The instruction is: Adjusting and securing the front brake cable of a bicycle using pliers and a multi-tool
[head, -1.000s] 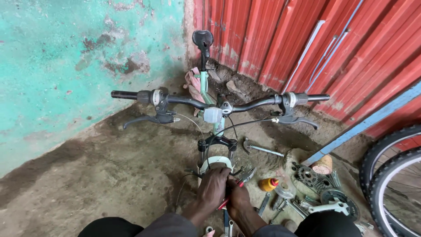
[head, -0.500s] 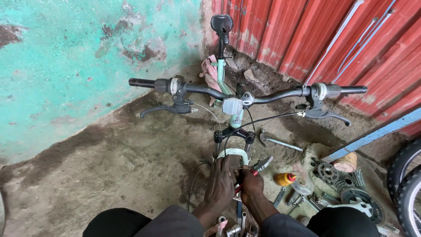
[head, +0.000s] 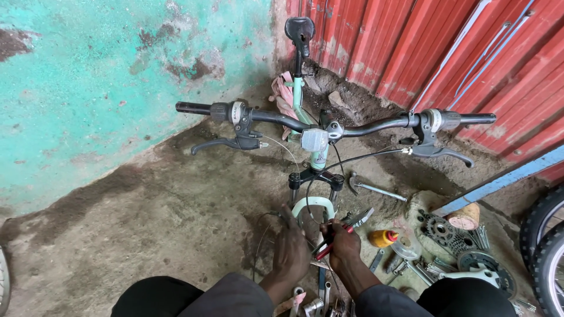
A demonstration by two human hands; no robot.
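Note:
A pale green bicycle (head: 315,141) stands upright before me, its black handlebar (head: 376,124) across the view and the saddle (head: 299,26) at the far end. Low down, the fork crown arch (head: 313,203) is just beyond my hands. My left hand (head: 291,248) rests on the left side of the fork, fingers against a thin cable (head: 267,226). My right hand (head: 342,243) grips red-handled pliers (head: 339,233), jaws pointing right of the fork.
Sprockets (head: 442,229), a yellow-capped small bottle (head: 382,238), wrenches (head: 376,189) and other tools lie on the dirt floor at right. A tyre (head: 543,246) stands at the right edge. Turquoise wall left, red corrugated sheet (head: 411,53) behind.
The view has shifted so the bicycle sits lower and more central. My hands have spread apart beside the fork, the right one now showing the pliers.

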